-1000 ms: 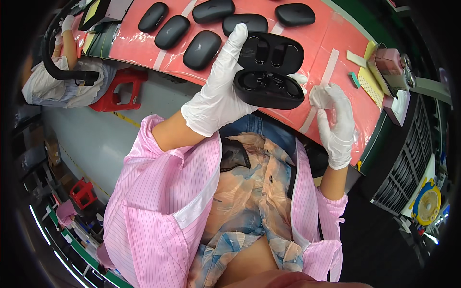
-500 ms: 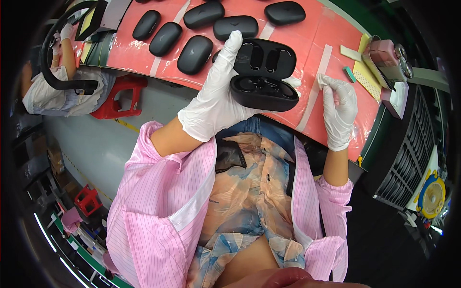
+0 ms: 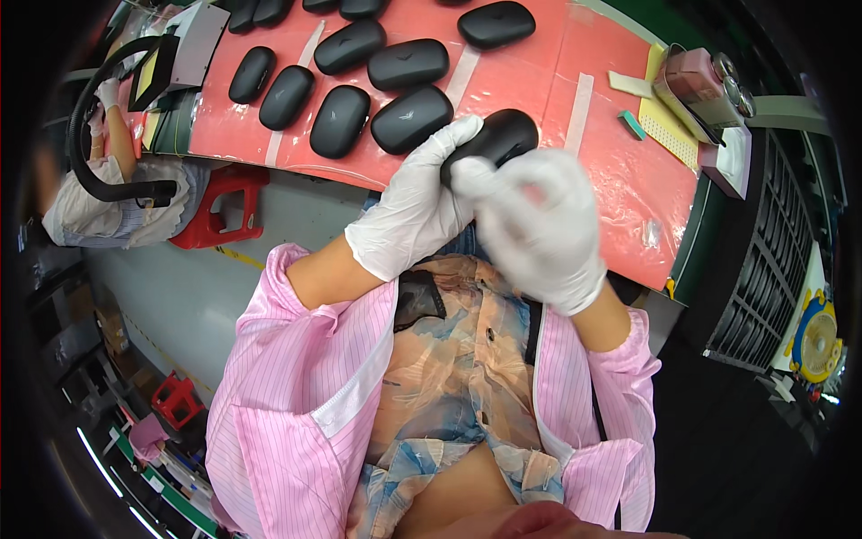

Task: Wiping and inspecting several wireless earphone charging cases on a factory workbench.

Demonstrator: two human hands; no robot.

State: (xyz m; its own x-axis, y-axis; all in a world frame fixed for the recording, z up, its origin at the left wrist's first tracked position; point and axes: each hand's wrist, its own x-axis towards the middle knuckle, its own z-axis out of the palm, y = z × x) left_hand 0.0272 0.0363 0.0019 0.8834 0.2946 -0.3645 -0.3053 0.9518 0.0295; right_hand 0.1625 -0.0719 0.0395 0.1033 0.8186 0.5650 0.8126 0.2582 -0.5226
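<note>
A black oval clamshell case (image 3: 499, 136), now closed, is held over the near edge of the red mat (image 3: 620, 171). My left hand (image 3: 415, 208), in a white glove, grips its left side with fingers over the top. My right hand (image 3: 537, 225), also gloved, covers the near side of the case and is blurred by motion. Several more closed black cases (image 3: 411, 117) lie in rows on the mat just beyond my hands.
A pink box (image 3: 696, 83) with metal caps, yellow and white sheets (image 3: 664, 126) and a small teal piece (image 3: 631, 124) sit at the right. A black ribbed unit (image 3: 763, 251) stands right. Another person (image 3: 108, 189) sits far left beside a red stool (image 3: 215, 211).
The case was open in my left hand; now it is closed. My right hand moved from the white strip at the right onto the case.
</note>
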